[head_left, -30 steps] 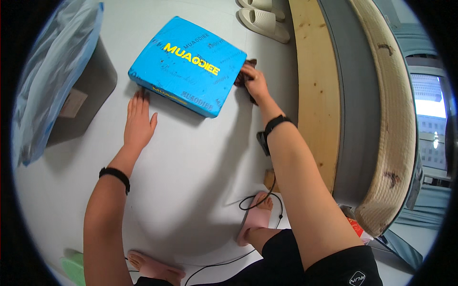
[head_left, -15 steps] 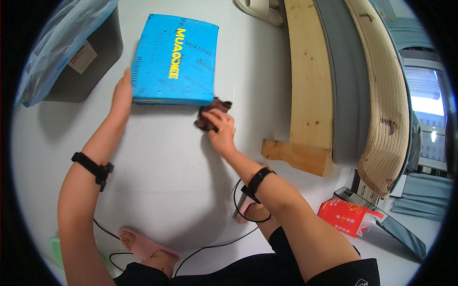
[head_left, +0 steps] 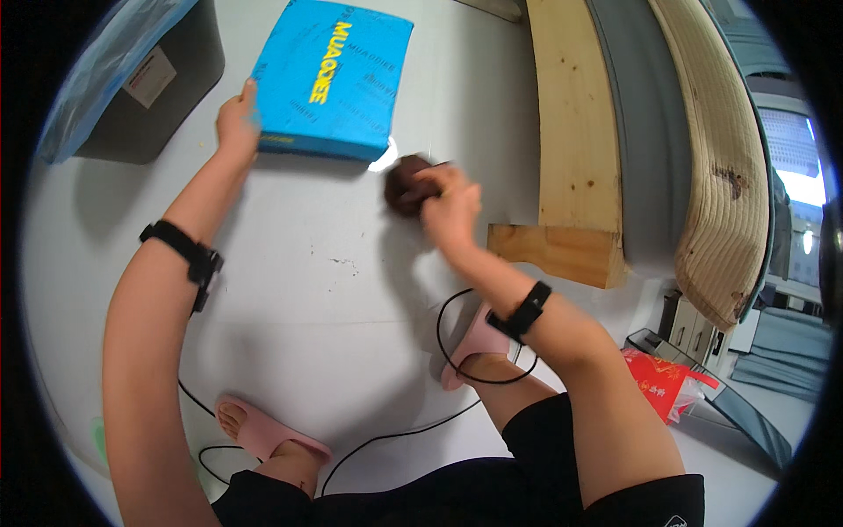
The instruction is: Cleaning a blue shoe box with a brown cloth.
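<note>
My left hand (head_left: 238, 124) is at the left edge of a blue box (head_left: 338, 83) with yellow lettering, its fingers closed round the edge and partly hidden by the box. The box is on the pale floor. Just right of the box's near corner, my right hand (head_left: 452, 204) grips a crumpled dark brown cloth (head_left: 409, 186) against the floor. Both the cloth and this hand are blurred by motion. A few dark specks (head_left: 344, 261) mark the floor nearer to me.
A grey bin (head_left: 145, 101) with a blue liner stands at the far left. On the right runs a wooden bed frame (head_left: 575, 132) with a mattress (head_left: 702, 149). A red bag (head_left: 659, 382) sits at lower right. A black cable (head_left: 399, 435) crosses the floor by my pink slippers (head_left: 268, 433).
My right hand has swept the cloth rightward, away from the box's near corner. The dark specks show more plainly. The whole view has shifted, and my left hand stays at the box's left edge.
</note>
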The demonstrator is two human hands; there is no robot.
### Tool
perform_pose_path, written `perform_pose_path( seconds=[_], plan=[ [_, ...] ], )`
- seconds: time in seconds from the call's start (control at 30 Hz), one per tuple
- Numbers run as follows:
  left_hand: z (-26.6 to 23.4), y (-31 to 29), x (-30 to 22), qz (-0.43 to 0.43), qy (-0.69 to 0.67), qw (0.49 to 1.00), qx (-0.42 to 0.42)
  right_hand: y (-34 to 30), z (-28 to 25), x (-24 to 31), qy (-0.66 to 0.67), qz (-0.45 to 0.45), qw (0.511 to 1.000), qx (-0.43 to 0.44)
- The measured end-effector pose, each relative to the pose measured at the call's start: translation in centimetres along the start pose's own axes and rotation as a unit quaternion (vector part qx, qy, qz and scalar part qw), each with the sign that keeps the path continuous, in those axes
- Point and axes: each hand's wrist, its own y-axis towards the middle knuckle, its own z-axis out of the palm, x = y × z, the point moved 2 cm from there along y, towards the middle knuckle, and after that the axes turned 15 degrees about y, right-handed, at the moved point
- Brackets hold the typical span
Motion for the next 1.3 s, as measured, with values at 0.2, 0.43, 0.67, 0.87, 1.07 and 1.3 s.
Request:
perform_pose_path(
  seconds=[0.2, 0.43, 0.67, 0.87, 1.07, 1.3],
  plan=[
    [7.0, -1.7, -6.6, -0.096, -0.027, 0.995, -0.003, 5.8, -5.7, -8.2, -0.217, 0.413, 0.876, -0.121],
    [9.1, -2.1, -9.6, -0.07, -0.08, 0.988, 0.112, 6.0, -4.3, -14.2, -0.2, 0.538, 0.816, -0.069],
    [7.7, -1.6, -11.5, 0.054, -0.095, 0.971, 0.214, -1.0, 6.6, -4.6, -0.447, 0.114, 0.887, -0.036],
    [9.0, -1.0, -10.3, 0.074, -0.053, 0.972, 0.219, -8.5, 12.2, 4.5, -0.219, -0.12, 0.959, 0.134],
    [12.0, -4.2, -9.9, 0.143, -0.01, 0.968, 0.206, -8.8, 10.9, 6.3, -0.175, -0.118, 0.949, 0.235],
    [16.4, -11.3, -12.4, 0.168, 0.038, 0.955, 0.243, -9.3, 11.8, 7.0, -0.174, -0.166, 0.923, 0.302]
  ],
)
